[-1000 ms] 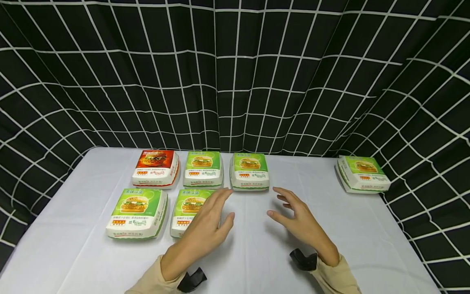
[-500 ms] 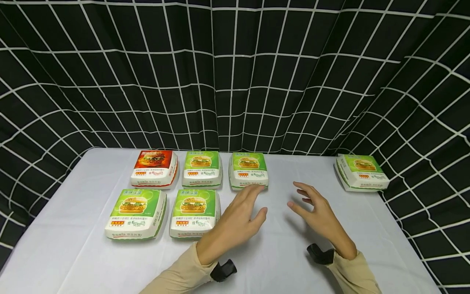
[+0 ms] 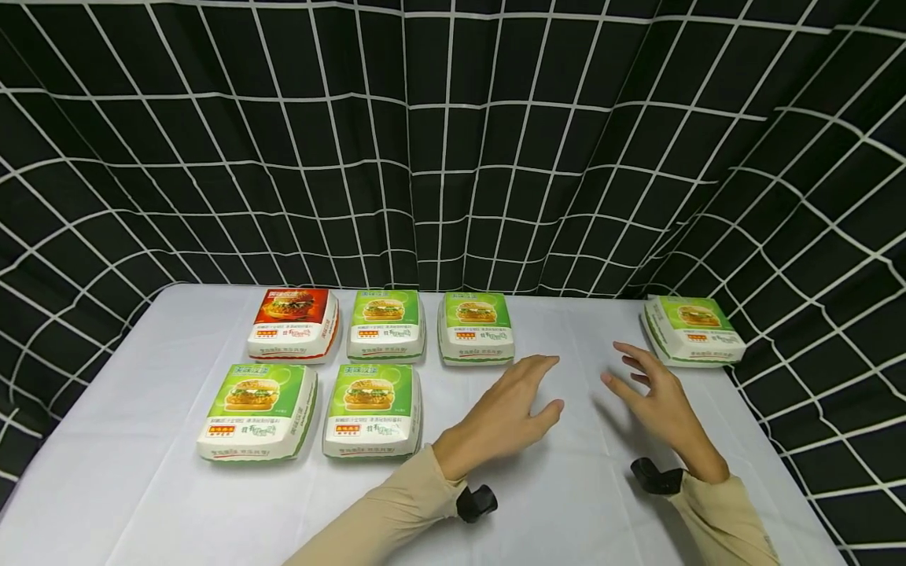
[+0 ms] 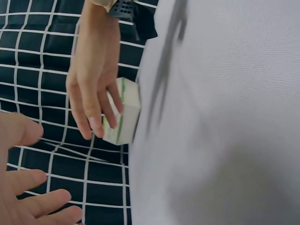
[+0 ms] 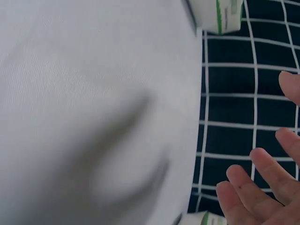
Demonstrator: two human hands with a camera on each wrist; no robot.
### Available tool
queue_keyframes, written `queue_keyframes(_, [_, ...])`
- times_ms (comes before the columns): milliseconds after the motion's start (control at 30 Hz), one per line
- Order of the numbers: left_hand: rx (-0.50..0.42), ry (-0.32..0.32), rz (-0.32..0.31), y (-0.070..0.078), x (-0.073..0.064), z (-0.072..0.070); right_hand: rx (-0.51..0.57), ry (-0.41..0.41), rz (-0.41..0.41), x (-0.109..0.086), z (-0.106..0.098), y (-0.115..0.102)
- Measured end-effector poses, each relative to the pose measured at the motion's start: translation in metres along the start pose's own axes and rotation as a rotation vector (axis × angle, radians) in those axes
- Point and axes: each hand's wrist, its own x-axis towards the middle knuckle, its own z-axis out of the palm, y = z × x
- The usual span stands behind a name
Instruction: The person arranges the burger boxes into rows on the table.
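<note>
My left hand [image 3: 502, 409] hovers over the white tablecloth, fingers extended and thumb apart, just right of the front-row green burger box [image 3: 373, 410]. Behind its fingertips stands another green burger box [image 3: 476, 328] in the back row. My right hand [image 3: 658, 397] is farther right, fingers relaxed and spread, holding nothing. The nearest thing to it is a lone green burger box [image 3: 694, 331] at the table's back right corner. In the left wrist view, the right hand [image 4: 96, 79] overlaps a white-and-green box [image 4: 129, 112]. The right wrist view shows loose right-hand fingers [image 5: 262, 183] above the cloth.
A red-topped burger box [image 3: 293, 324] and a green one [image 3: 385, 325] stand at the back left, with another green box [image 3: 258, 411] in front. A black curtain with white grid lines [image 3: 439, 157] hangs along the table's far side. Each wrist wears a black camera mount.
Both hands have moved to the right above the table, the left one uncovering the front-row green box. The boxes keep their places on the table.
</note>
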Motion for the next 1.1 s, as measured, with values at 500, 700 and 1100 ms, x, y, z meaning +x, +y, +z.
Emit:
queue_keyframes(500, [0.096,-0.018,0.034,0.006,0.040,0.030,-0.091,0.113,0.085,0.008,-0.032,0.030])
queue_keyframes(700, [0.110,-0.009,0.024,0.003,0.049,0.037,-0.123,0.212,0.122,0.011,-0.043,0.042])
queue_keyframes(1100, [0.055,-0.017,-0.060,-0.003,0.064,0.050,-0.160,0.341,0.151,0.023,-0.067,0.080])
